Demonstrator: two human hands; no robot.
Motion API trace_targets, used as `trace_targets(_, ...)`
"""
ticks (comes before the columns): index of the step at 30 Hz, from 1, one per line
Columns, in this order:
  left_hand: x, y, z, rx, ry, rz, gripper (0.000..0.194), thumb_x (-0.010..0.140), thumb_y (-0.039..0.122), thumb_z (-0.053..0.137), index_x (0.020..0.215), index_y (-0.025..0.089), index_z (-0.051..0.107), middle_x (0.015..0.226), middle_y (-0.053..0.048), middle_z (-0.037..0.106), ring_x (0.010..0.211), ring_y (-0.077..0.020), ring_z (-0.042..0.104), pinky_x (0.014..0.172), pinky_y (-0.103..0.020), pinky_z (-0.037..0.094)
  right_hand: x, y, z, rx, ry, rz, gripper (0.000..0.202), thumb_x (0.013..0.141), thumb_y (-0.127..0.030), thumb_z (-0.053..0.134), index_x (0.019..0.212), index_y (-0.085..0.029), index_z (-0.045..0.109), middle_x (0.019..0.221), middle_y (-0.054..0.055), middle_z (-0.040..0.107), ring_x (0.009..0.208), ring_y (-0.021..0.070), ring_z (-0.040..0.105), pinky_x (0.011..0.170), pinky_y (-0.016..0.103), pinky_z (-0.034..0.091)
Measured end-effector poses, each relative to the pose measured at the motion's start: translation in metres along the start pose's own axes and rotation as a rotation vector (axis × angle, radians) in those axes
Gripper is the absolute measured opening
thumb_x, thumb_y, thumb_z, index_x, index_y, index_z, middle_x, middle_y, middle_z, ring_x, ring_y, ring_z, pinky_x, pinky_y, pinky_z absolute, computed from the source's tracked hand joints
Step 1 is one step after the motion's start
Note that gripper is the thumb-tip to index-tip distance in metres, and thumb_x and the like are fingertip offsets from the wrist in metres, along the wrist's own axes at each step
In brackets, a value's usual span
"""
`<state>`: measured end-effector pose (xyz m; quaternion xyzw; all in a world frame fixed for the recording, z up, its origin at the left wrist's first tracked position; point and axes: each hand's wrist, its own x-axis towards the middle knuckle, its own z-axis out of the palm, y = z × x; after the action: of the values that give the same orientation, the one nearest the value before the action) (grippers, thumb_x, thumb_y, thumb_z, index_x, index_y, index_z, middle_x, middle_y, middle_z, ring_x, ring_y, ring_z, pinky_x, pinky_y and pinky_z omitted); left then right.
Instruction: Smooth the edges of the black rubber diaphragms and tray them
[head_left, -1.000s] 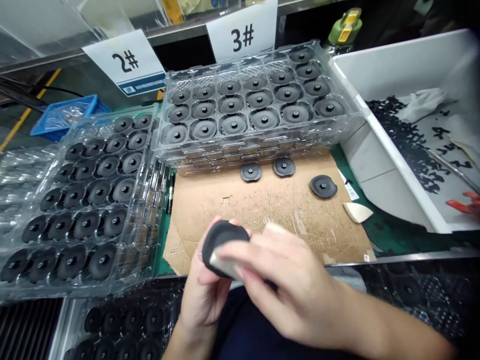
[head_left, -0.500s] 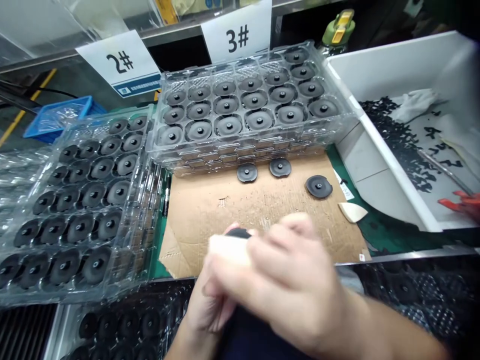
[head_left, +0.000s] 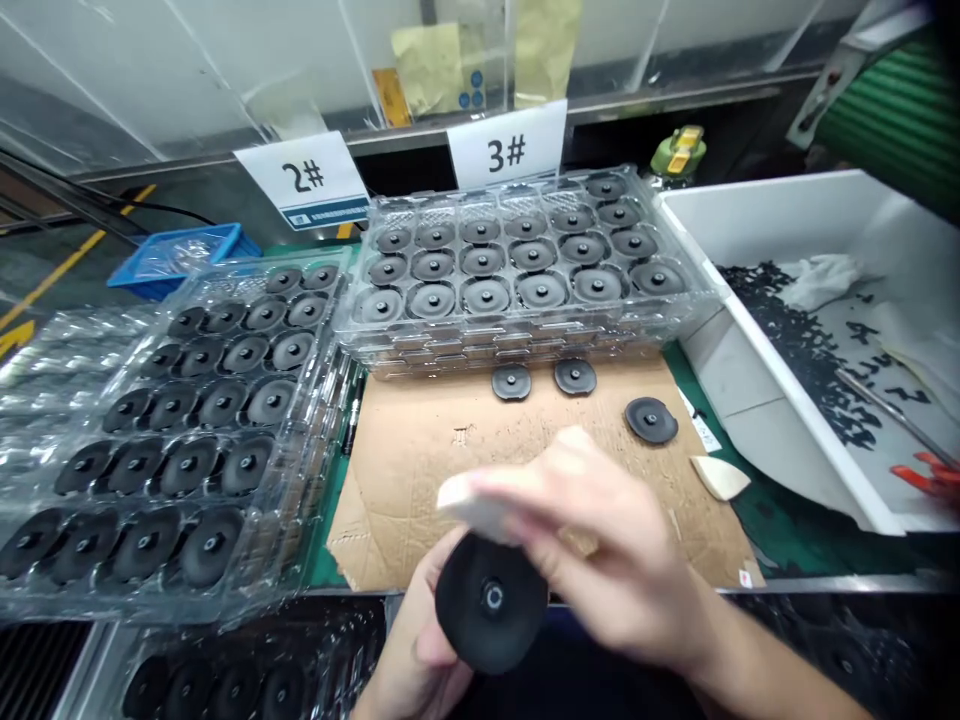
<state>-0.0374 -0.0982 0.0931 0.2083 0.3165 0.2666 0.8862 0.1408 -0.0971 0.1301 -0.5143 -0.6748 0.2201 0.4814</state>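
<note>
A round black disc [head_left: 491,625] with a small central hub is held near the front edge of the bench, its face toward the camera. My left hand [head_left: 429,640] grips it from the left side and below. My right hand [head_left: 600,540] pinches a white pad [head_left: 480,508] against the disc's upper edge. Beyond my hands, on the cardboard sheet [head_left: 405,450], lie three loose discs: one [head_left: 511,381] and another [head_left: 575,376] by the tray stack, and a third [head_left: 651,420] farther right. A second whitish piece [head_left: 720,478] rests at the cardboard's right edge.
Stacked clear trays of discs stand behind the cardboard [head_left: 525,325] and at left [head_left: 255,440]. At right, a white bin [head_left: 795,430] holds small black parts and a red-handled tool [head_left: 926,475]. A green-lidded bottle [head_left: 677,155] and a blue basket [head_left: 180,258] are farther back.
My hands have moved apart somewhat, and the disc's face has come into view below the white pad. The camera view has tilted upward, so the bench items appear lower.
</note>
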Motion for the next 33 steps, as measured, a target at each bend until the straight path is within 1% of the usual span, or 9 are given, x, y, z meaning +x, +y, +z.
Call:
trace_targets(3, 0.029, 0.010, 0.000, -0.172, -0.107, 0.013, 0.057, 0.052, 0.044, 0.076, 0.105, 0.027, 0.065, 0.101, -0.003, 0.069, 0.092, -0.0277, 0.065, 0.083, -0.036, 0.051, -0.004, 0.036, 0.010, 0.119, 0.191, 0.317, 0.028, 0.091, -0.023, 0.045, 0.117, -0.027, 0.053, 0.111, 0.001, 0.061, 0.094, 0.0159, 0.057, 0.076, 0.027, 0.046)
trace_targets(6, 0.034, 0.013, -0.005, -0.272, -0.195, -0.006, 0.052, 0.059, 0.043, 0.071, 0.108, 0.027, 0.064, 0.106, -0.004, 0.068, 0.097, -0.0287, 0.063, 0.083, -0.034, 0.051, -0.018, 0.077, 0.041, 0.007, 0.033, 0.421, 0.027, 0.089, -0.023, 0.043, 0.112, -0.025, 0.058, 0.102, 0.003, 0.063, 0.092, 0.0183, 0.060, 0.076, 0.030, 0.050)
trace_targets(9, 0.026, 0.011, -0.015, -0.338, -0.252, -0.016, 0.049, 0.065, 0.050, 0.062, 0.108, 0.025, 0.064, 0.109, -0.005, 0.066, 0.098, -0.0280, 0.063, 0.083, -0.033, 0.051, -0.035, 0.100, 0.071, -0.126, -0.063, 0.441, 0.028, 0.082, -0.020, 0.048, 0.105, -0.023, 0.064, 0.104, 0.009, 0.058, 0.093, 0.0251, 0.057, 0.080, 0.043, 0.048)
trace_targets(12, 0.023, 0.010, -0.023, -0.368, -0.268, 0.003, 0.052, 0.074, 0.057, 0.047, 0.111, 0.024, 0.062, 0.107, -0.006, 0.067, 0.090, -0.0242, 0.066, 0.074, -0.028, 0.054, -0.040, 0.097, 0.080, -0.214, -0.058, 0.444, 0.035, 0.083, -0.019, 0.044, 0.115, -0.021, 0.057, 0.121, 0.014, 0.044, 0.107, 0.0304, 0.048, 0.086, 0.051, 0.042)
trace_targets(17, 0.026, 0.016, -0.035, -0.375, -0.305, 0.074, 0.059, 0.082, 0.058, 0.030, 0.116, 0.019, 0.059, 0.105, -0.007, 0.067, 0.082, -0.0192, 0.068, 0.065, -0.021, 0.054, -0.025, 0.074, 0.066, -0.194, -0.155, 0.350, 0.028, 0.089, -0.021, 0.039, 0.108, -0.026, 0.057, 0.102, 0.004, 0.054, 0.094, 0.0160, 0.055, 0.079, 0.029, 0.049)
trace_targets(19, 0.026, 0.019, -0.038, -0.389, -0.322, 0.096, 0.059, 0.082, 0.058, 0.031, 0.119, 0.020, 0.056, 0.108, -0.007, 0.066, 0.083, -0.0200, 0.067, 0.066, -0.022, 0.054, -0.024, 0.074, 0.066, -0.234, -0.171, 0.341, 0.028, 0.089, -0.021, 0.037, 0.109, -0.026, 0.057, 0.102, 0.004, 0.054, 0.095, 0.0164, 0.055, 0.080, 0.029, 0.049)
trace_targets(25, 0.022, 0.021, -0.045, -0.416, -0.267, 0.089, 0.051, 0.078, 0.051, 0.048, 0.119, 0.022, 0.056, 0.114, -0.007, 0.064, 0.099, -0.0240, 0.062, 0.081, -0.029, 0.050, -0.043, 0.100, 0.085, -0.428, -0.224, 0.372, 0.039, 0.081, -0.021, 0.048, 0.121, -0.020, 0.053, 0.124, 0.016, 0.045, 0.109, 0.0324, 0.049, 0.085, 0.049, 0.045)
trace_targets(29, 0.021, 0.021, -0.049, -0.454, -0.212, 0.074, 0.044, 0.076, 0.046, 0.055, 0.115, 0.026, 0.059, 0.119, -0.007, 0.061, 0.106, -0.0264, 0.059, 0.086, -0.031, 0.049, -0.046, 0.116, 0.090, -0.441, -0.224, 0.347, 0.041, 0.083, -0.023, 0.045, 0.124, -0.021, 0.051, 0.120, 0.015, 0.047, 0.105, 0.0303, 0.052, 0.082, 0.045, 0.047)
trace_targets(33, 0.020, 0.021, -0.049, -0.441, -0.208, 0.070, 0.042, 0.074, 0.039, 0.062, 0.114, 0.026, 0.060, 0.121, -0.007, 0.060, 0.109, -0.0280, 0.057, 0.085, -0.030, 0.049, -0.029, 0.135, 0.083, -0.385, -0.160, 0.335, 0.033, 0.087, -0.030, 0.045, 0.116, -0.021, 0.056, 0.102, 0.011, 0.056, 0.089, 0.0248, 0.059, 0.075, 0.038, 0.049)
